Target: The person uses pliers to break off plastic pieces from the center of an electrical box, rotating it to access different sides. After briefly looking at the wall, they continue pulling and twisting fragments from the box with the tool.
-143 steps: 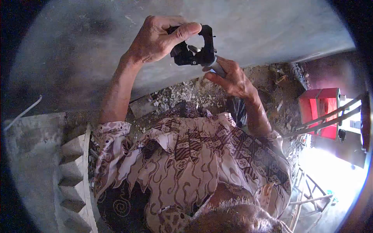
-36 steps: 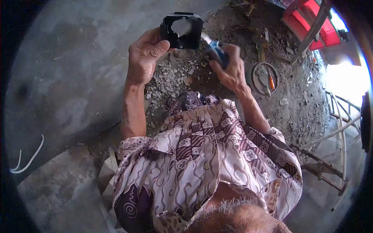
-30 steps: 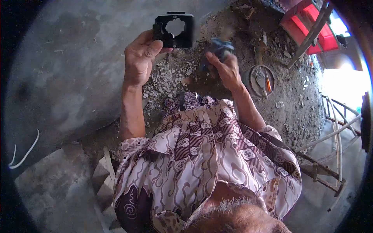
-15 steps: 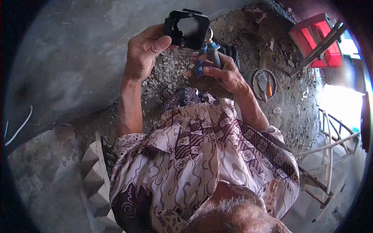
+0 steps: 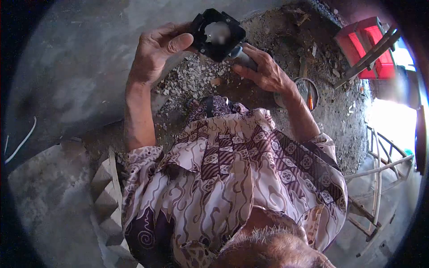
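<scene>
My left hand grips the left edge of a black square box, its thumb on the near side. A large, ragged-edged opening shows through the box's middle, and it is turned so that a corner points down. Close by on the right, my right hand is closed around pliers with blue and grey handles. The head of the pliers is hidden behind the box's lower right edge.
Grey rubble lies on the ground beneath my hands. A round container holding an orange-handled tool sits right of my forearm. Farther right are a red crate and a frame of poles. A grey wall rises at left.
The box has turned so its corner points down. My right hand has brought the pliers up against the box's lower right, hiding their head. My left arm has shifted slightly left.
</scene>
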### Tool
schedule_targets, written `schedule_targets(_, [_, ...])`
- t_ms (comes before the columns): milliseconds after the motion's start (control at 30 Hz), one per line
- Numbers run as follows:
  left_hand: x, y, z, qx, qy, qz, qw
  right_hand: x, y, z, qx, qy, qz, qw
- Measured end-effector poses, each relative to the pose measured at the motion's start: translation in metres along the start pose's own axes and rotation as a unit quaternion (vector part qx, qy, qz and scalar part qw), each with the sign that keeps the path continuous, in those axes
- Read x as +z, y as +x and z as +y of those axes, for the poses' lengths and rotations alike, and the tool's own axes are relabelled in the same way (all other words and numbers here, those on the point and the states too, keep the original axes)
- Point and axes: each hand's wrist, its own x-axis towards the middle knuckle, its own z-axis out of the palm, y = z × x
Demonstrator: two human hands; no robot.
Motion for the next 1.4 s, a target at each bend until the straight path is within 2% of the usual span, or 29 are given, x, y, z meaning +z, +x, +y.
schedule_targets(167, [-0.008, 0.003, 0.002, -0.001, 0.081, -0.011, 0.997, 0.006, -0.001, 0.002, 0.005, -0.007, -0.012, 1.000])
schedule_targets(267, [-0.011, 0.009, 0.012, -0.021, 0.099, -0.054, 0.993, 0.004, 0.003, -0.002, 0.010, -0.016, -0.054, 0.998])
schedule_targets(333, [-0.018, 0.013, 0.028, -0.025, 0.108, -0.071, 0.991, -0.006, 0.013, -0.027, 0.065, 0.032, -0.105, 0.992])
schedule_targets(433, [-0.018, 0.013, 0.039, -0.025, 0.154, -0.070, 0.985, 0.008, 0.010, -0.013, 0.028, 0.026, -0.063, 0.997])
schedule_targets(467, [-0.021, 0.012, 0.039, -0.025, 0.155, -0.069, 0.985, 0.012, 0.010, -0.011, 0.027, 0.027, -0.063, 0.997])
schedule_targets(533, [-0.032, 0.014, 0.035, -0.049, 0.053, -0.095, 0.993, 0.018, 0.012, -0.008, 0.013, 0.103, -0.053, 0.993])
schedule_targets(667, [-0.037, 0.014, 0.035, -0.044, 0.084, -0.076, 0.993, 0.020, 0.015, -0.026, 0.032, 0.137, -0.050, 0.989])
schedule_targets(733, [-0.035, 0.013, 0.037, -0.046, 0.108, -0.076, 0.990, 0.020, 0.016, -0.033, 0.077, 0.130, -0.061, 0.987])
schedule_targets(867, [-0.039, 0.013, 0.034, -0.037, 0.130, -0.074, 0.988, 0.027, 0.016, -0.029, 0.086, 0.157, -0.064, 0.982])
schedule_targets(967, [-0.038, 0.013, 0.035, -0.034, 0.128, -0.080, 0.988, 0.028, 0.019, -0.029, 0.055, 0.125, -0.050, 0.989])
schedule_targets(1033, [-0.038, 0.012, 0.034, -0.040, 0.114, -0.078, 0.990, 0.022, 0.021, -0.039, 0.136, 0.150, -0.109, 0.973])
schedule_targets(1067, [-0.038, 0.012, 0.034, -0.041, 0.114, -0.079, 0.990, 0.024, 0.021, -0.036, 0.137, 0.151, -0.109, 0.973])
schedule_targets(1133, [-0.040, 0.012, 0.035, -0.069, 0.005, -0.069, 0.995, 0.034, 0.022, -0.026, 0.052, 0.151, -0.072, 0.985])
schedule_targets(1267, [-0.051, 0.010, 0.025, -0.054, -0.043, -0.034, 0.997, 0.051, 0.020, -0.006, 0.002, 0.105, -0.035, 0.994])
schedule_targets(1333, [-0.051, 0.012, 0.024, -0.063, -0.031, -0.051, 0.996, 0.056, 0.022, -0.001, -0.133, 0.036, 0.015, 0.990])
schedule_targets(1367, [-0.050, 0.012, 0.024, -0.064, -0.032, -0.052, 0.996, 0.054, 0.023, -0.007, -0.132, 0.037, 0.015, 0.990])
schedule_targets(1400, [-0.048, 0.013, 0.024, -0.064, -0.022, -0.053, 0.996, 0.049, 0.023, -0.015, -0.068, 0.079, 0.002, 0.995])
